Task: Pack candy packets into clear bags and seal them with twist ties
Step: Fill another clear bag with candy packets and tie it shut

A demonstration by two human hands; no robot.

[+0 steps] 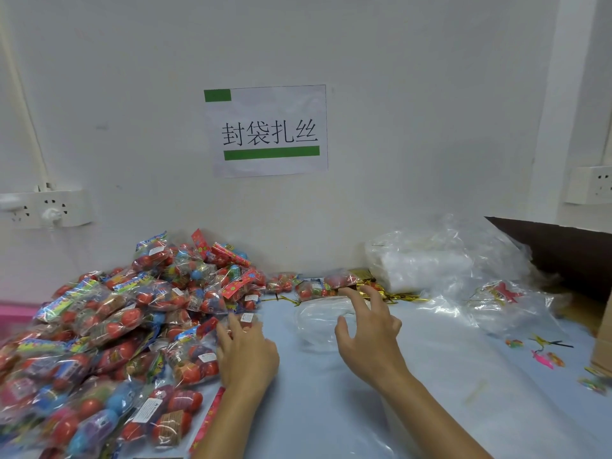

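Observation:
A big heap of candy packets (109, 326), clear wrappers with red, blue and orange sweets, covers the left of the table. My left hand (246, 352) lies at the heap's right edge, fingers stretched onto a packet (246, 318). My right hand (367, 329) hovers with fingers spread over an empty clear bag (318, 321) lying flat in the middle. Gold twist ties (397, 297) lie in a bundle just beyond the right hand. A few more candy packets (314, 288) sit by the wall.
A pile of clear bags (440, 260) sits at the back right, with loose crumpled plastic (510, 306) in front. A cardboard box edge (604, 342) is at far right. Small loose candies (543, 357) lie on the light blue table (331, 392). Wall sockets flank the scene.

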